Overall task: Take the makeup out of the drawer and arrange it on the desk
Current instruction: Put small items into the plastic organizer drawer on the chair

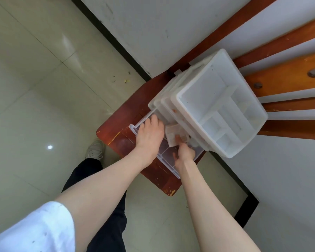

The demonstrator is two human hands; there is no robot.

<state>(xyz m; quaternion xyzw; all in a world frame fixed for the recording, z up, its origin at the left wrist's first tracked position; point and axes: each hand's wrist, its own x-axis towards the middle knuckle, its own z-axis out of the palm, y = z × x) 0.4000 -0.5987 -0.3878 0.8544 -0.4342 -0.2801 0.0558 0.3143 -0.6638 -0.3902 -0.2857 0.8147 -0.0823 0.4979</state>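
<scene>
A white plastic organiser [220, 110] with a divided top tray stands on a small red-brown wooden desk [124, 140]. Its clear bottom drawer [164, 157] is pulled out toward me. My left hand [149, 133] reaches palm-down into the drawer's far left part; what its fingers touch is hidden. My right hand [183, 153] grips a small pale, translucent makeup case [173, 136] at the drawer's mouth, fingers closed on its near edge. The drawer's other contents are blurred.
The desk stands against a grey wall [153, 33] with a black skirting. Orange-brown wooden slats [287, 77] run at the right behind the organiser. Pale floor tiles [35, 88] spread to the left. My shoe [95, 150] and dark trouser leg are below the desk's near corner.
</scene>
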